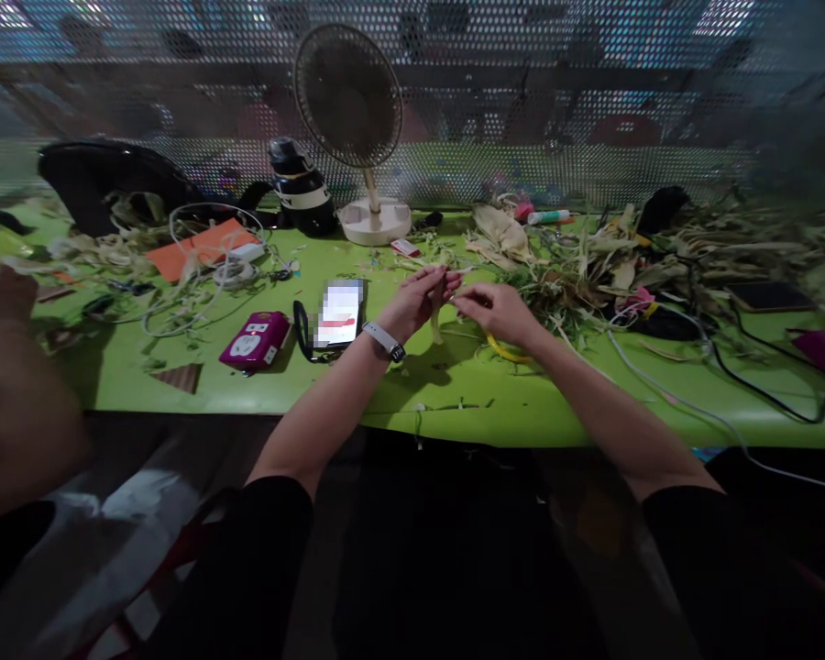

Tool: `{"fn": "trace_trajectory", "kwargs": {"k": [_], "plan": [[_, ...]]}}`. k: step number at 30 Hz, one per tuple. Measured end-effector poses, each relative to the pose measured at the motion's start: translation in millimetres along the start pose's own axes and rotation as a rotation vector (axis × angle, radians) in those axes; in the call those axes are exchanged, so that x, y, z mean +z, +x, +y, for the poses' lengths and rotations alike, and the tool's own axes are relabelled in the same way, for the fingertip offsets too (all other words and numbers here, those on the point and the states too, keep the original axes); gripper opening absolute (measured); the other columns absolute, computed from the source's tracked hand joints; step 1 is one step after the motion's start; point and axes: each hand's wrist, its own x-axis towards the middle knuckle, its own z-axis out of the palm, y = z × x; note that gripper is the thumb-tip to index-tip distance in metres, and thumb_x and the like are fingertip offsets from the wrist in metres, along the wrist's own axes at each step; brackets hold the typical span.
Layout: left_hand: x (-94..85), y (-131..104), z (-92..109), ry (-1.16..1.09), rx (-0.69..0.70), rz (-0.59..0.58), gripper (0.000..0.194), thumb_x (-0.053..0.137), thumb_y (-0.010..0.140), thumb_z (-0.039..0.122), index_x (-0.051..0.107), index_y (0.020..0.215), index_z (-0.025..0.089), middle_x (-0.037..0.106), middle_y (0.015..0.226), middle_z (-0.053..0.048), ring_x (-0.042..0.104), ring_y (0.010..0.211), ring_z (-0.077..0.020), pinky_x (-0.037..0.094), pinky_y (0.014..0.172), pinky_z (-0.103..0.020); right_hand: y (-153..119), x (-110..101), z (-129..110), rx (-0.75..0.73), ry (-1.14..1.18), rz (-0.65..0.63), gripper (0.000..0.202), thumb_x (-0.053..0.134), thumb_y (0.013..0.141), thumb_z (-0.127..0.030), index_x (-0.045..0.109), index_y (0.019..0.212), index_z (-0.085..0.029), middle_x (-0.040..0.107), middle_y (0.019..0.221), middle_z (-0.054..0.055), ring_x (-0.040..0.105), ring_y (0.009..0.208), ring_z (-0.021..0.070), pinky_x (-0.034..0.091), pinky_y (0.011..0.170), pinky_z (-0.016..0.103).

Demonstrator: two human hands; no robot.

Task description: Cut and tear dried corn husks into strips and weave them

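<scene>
My left hand (421, 301), with a light-banded watch on its wrist, is turned partly palm up over the table. Its fingers are closed on a pale strip of dried husk (435, 328), which hangs below them. Close beside it, my right hand (499, 310) has its thumb and fingertips pinched together near the left fingertips. Whatever lies in that pinch is too small to make out. Under the right wrist there is a yellow loop (505, 351) on the green table (357, 394).
A phone (340, 312), a purple box (255, 341), a fan (375, 220) and a black bottle (304, 197) stand left of centre. Dried husks (501, 234), grass-like stems (556, 291) and cables lie to the right. Another person's arm (20, 403) reaches in at far left.
</scene>
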Motion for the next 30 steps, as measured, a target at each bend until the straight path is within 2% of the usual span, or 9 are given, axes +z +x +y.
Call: {"fn": "trace_trajectory", "kwargs": {"k": [2, 5, 7, 9, 12, 16, 19, 24, 30], "plan": [[0.5, -0.4, -2.7, -0.036, 0.025, -0.007, 0.014, 0.057, 0.090, 0.013, 0.064, 0.077, 0.015, 0.075, 0.084, -0.004, 0.070, 0.076, -0.0094, 0.053, 0.077, -0.021, -0.5, 13.3, 2.5, 0.071, 0.031, -0.102, 0.036, 0.067, 0.078, -0.051, 0.066, 0.085, -0.016, 0.069, 0.080, 0.006, 0.059, 0.072, 0.0173, 0.046, 0.069, 0.032], [0.8, -1.8, -4.9, -0.055, 0.037, -0.020, 0.011, 0.060, 0.088, 0.014, 0.063, 0.077, 0.015, 0.075, 0.084, -0.004, 0.071, 0.080, -0.0112, 0.053, 0.084, -0.025, 0.2, 29.0, 7.6, 0.157, 0.260, -0.188, 0.038, 0.071, 0.075, -0.051, 0.063, 0.087, -0.016, 0.070, 0.088, 0.008, 0.061, 0.076, 0.0175, 0.050, 0.073, 0.032], [0.3, -2.9, -4.9, -0.034, 0.041, -0.019, 0.009, 0.065, 0.084, 0.015, 0.061, 0.076, 0.016, 0.075, 0.083, -0.004, 0.071, 0.080, -0.0116, 0.053, 0.084, -0.025, -0.1, 33.2, 9.5, 0.209, 0.397, -0.228, 0.041, 0.074, 0.071, -0.053, 0.061, 0.085, -0.018, 0.069, 0.084, 0.007, 0.060, 0.074, 0.0166, 0.050, 0.071, 0.031], [-1.3, -3.5, -4.1, 0.002, 0.066, -0.003, 0.012, 0.072, 0.078, 0.017, 0.060, 0.076, 0.016, 0.074, 0.082, -0.003, 0.071, 0.079, -0.0113, 0.052, 0.080, -0.024, -1.0, 32.1, 9.6, 0.221, 0.438, -0.244, 0.045, 0.073, 0.069, -0.058, 0.058, 0.082, -0.018, 0.066, 0.077, 0.004, 0.058, 0.068, 0.0152, 0.049, 0.066, 0.030], [-4.9, -2.5, -3.1, 0.092, 0.133, 0.042, 0.019, 0.077, 0.073, 0.020, 0.059, 0.076, 0.016, 0.072, 0.077, 0.000, 0.068, 0.072, -0.0084, 0.049, 0.074, -0.021, -1.7, 23.0, 7.7, 0.129, 0.325, -0.182, 0.047, 0.064, 0.075, -0.065, 0.056, 0.078, -0.018, 0.062, 0.073, 0.002, 0.056, 0.066, 0.0147, 0.046, 0.065, 0.029], [-7.3, 0.4, -3.3, 0.199, 0.221, 0.052, 0.017, 0.077, 0.071, 0.019, 0.060, 0.072, 0.016, 0.068, 0.071, 0.003, 0.063, 0.068, -0.0056, 0.047, 0.074, -0.020, 1.3, 6.4, 7.6, -0.052, -0.054, 0.055, 0.042, 0.049, 0.089, -0.060, 0.055, 0.078, -0.019, 0.062, 0.074, 0.004, 0.056, 0.071, 0.0176, 0.042, 0.071, 0.031], [-7.1, 1.0, -4.0, 0.214, 0.230, 0.008, 0.016, 0.078, 0.069, 0.019, 0.062, 0.071, 0.016, 0.066, 0.071, 0.004, 0.061, 0.067, -0.0049, 0.047, 0.075, -0.019, 4.3, -1.5, 11.6, -0.175, -0.243, 0.190, 0.038, 0.044, 0.094, -0.052, 0.060, 0.085, -0.019, 0.065, 0.085, 0.009, 0.057, 0.080, 0.0211, 0.041, 0.076, 0.033], [-6.4, -2.6, -3.5, 0.237, 0.142, -0.041, 0.021, 0.081, 0.066, 0.028, 0.065, 0.073, 0.017, 0.068, 0.074, 0.002, 0.061, 0.067, -0.0061, 0.047, 0.068, -0.018, 4.3, -3.5, 16.0, -0.268, -0.357, 0.104, 0.031, 0.044, 0.095, -0.042, 0.065, 0.091, -0.020, 0.068, 0.094, 0.011, 0.059, 0.090, 0.0245, 0.041, 0.080, 0.034], [-5.5, -5.3, -3.0, 0.274, 0.140, -0.057, 0.025, 0.085, 0.062, 0.027, 0.065, 0.072, 0.016, 0.066, 0.071, 0.003, 0.058, 0.064, -0.0056, 0.045, 0.065, -0.018, 3.4, -7.6, 8.7, -0.154, -0.303, 0.077, 0.034, 0.051, 0.091, -0.049, 0.062, 0.099, -0.018, 0.064, 0.077, 0.006, 0.055, 0.068, 0.0196, 0.038, 0.066, 0.030]]}}
